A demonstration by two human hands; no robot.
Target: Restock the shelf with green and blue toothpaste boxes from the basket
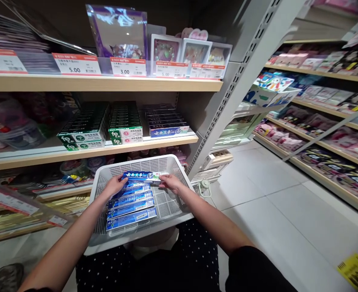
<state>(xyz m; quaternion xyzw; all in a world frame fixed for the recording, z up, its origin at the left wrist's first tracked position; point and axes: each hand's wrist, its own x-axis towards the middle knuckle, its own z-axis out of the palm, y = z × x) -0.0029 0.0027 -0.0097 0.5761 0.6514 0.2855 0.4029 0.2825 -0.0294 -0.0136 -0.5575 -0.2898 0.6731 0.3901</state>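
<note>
A blue and white toothpaste box point(140, 176) is held level between my two hands, over the far part of a light grey plastic basket point(101, 243). My left hand point(117, 184) grips its left end, and my right hand point(170, 183) grips its right end. Below and nearer to me, several more blue toothpaste boxes point(132, 218) lie in a row in the left half of the basket. The basket rests on my lap. Ahead on the middle shelf sits a stack of matching blue boxes point(169, 132).
Stacks of green and white boxes point(83, 140) stand left of the blue stack on the wooden shelf point(157, 142). Price tags line the upper shelf point(166, 84). A slotted metal upright point(224, 97) rises at the right, beside tiled floor point(258, 190) and other stocked shelves.
</note>
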